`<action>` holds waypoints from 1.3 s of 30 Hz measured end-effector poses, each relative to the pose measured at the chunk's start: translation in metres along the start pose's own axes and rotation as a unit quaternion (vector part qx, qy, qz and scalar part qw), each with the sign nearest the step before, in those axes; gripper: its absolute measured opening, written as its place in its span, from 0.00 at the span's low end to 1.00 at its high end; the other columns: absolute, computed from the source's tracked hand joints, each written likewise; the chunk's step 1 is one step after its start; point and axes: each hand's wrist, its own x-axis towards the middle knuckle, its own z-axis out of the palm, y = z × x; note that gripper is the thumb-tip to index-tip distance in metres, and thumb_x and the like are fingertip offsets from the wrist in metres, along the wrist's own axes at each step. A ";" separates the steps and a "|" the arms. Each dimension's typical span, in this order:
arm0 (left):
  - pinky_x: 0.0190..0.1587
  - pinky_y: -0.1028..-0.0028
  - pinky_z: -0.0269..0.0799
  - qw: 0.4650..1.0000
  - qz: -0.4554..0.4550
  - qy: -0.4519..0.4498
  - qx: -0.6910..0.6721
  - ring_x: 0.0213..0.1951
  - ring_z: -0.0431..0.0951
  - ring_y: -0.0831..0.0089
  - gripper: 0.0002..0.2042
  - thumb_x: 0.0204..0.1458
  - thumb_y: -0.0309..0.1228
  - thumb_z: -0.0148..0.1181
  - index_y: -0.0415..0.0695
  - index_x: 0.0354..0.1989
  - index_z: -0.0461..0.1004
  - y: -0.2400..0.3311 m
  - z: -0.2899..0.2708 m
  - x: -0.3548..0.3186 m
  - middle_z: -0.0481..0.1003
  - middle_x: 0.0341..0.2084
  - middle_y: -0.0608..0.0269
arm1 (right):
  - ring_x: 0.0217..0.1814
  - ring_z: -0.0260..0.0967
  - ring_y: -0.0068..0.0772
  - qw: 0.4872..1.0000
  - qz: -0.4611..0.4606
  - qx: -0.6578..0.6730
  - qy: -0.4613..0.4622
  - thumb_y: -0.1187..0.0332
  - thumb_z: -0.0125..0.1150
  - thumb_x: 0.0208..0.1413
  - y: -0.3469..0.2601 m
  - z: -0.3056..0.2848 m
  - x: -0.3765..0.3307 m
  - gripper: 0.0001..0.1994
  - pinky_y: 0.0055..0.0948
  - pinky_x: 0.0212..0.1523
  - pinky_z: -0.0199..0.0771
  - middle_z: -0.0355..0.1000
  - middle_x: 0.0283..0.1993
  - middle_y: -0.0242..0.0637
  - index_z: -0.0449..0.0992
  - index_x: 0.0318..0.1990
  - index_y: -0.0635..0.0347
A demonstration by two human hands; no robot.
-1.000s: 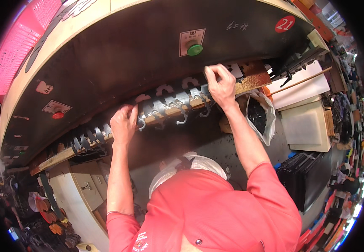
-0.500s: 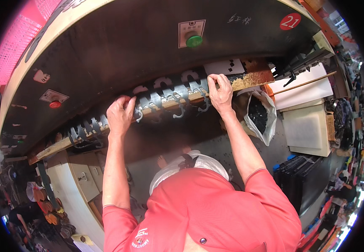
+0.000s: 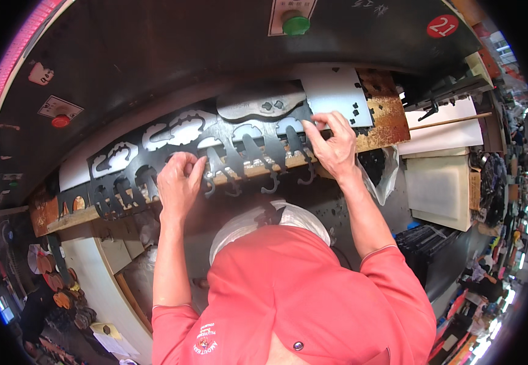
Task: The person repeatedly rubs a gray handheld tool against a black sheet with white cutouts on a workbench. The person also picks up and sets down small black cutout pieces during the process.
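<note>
A black sheet [image 3: 215,126] with several curved cut-outs lies across the bench, its fringed near side hanging over the edge in hook-shaped strips. My left hand [image 3: 181,181] pinches that near side around its middle, thumb against bent fingers. Farther right, my right hand [image 3: 337,146] has thumb and forefinger close together on the sheet's right end; its other fingers are loosely bent. A grey flat die with a wavy outline [image 3: 261,102] rests on the sheet's far part, under the dark press head [image 3: 203,48].
A white board [image 3: 335,91] with small black scraps lies right of the sheet. The press head carries a green button [image 3: 295,24] and a red button [image 3: 60,120]. Below the bench at right are an open plastic bag [image 3: 387,182] and a pale cabinet [image 3: 437,191].
The view has shifted, so the press head sits higher and more of the sheet, the grey die and white board show. Both hands stay at the sheet; my right hand's fingers look slightly looser.
</note>
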 end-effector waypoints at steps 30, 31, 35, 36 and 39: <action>0.58 0.63 0.77 0.987 0.124 0.002 -0.103 0.59 0.79 0.55 0.24 0.57 0.20 0.70 0.40 0.63 0.78 0.027 0.018 0.099 0.79 0.57 0.47 | 0.47 0.71 0.16 0.816 0.268 0.504 -0.092 0.49 0.76 0.59 0.061 0.044 0.096 0.38 0.19 0.48 0.71 0.80 0.51 0.32 0.75 0.67 0.73; 0.60 0.61 0.76 0.988 0.125 -0.020 -0.093 0.61 0.78 0.53 0.25 0.56 0.20 0.71 0.40 0.64 0.78 0.025 0.026 0.104 0.78 0.59 0.48 | 0.59 0.79 0.33 0.823 0.267 0.492 -0.092 0.40 0.69 0.62 0.062 0.045 0.096 0.40 0.33 0.63 0.79 0.79 0.60 0.46 0.76 0.65 0.72; 0.65 0.54 0.71 0.990 0.129 -0.058 -0.027 0.64 0.75 0.48 0.23 0.55 0.24 0.71 0.41 0.61 0.79 0.012 0.045 0.105 0.79 0.58 0.53 | 0.56 0.80 0.36 0.752 0.296 0.589 0.012 0.43 0.59 0.71 0.066 0.051 0.097 0.33 0.34 0.58 0.82 0.80 0.57 0.46 0.74 0.65 0.68; 0.65 0.54 0.72 0.990 0.126 -0.054 -0.035 0.64 0.76 0.48 0.22 0.55 0.23 0.71 0.41 0.60 0.80 0.007 0.047 0.105 0.79 0.58 0.53 | 0.56 0.80 0.37 0.729 0.310 0.608 0.047 0.43 0.57 0.72 0.068 0.050 0.097 0.33 0.35 0.58 0.82 0.79 0.57 0.47 0.72 0.66 0.68; 0.64 0.54 0.73 0.990 0.127 -0.038 -0.054 0.62 0.77 0.48 0.17 0.55 0.20 0.69 0.41 0.55 0.81 -0.004 0.046 0.101 0.80 0.56 0.54 | 0.55 0.79 0.44 0.647 0.364 0.656 0.135 0.40 0.50 0.74 0.069 0.038 0.105 0.35 0.41 0.54 0.84 0.77 0.54 0.49 0.65 0.71 0.64</action>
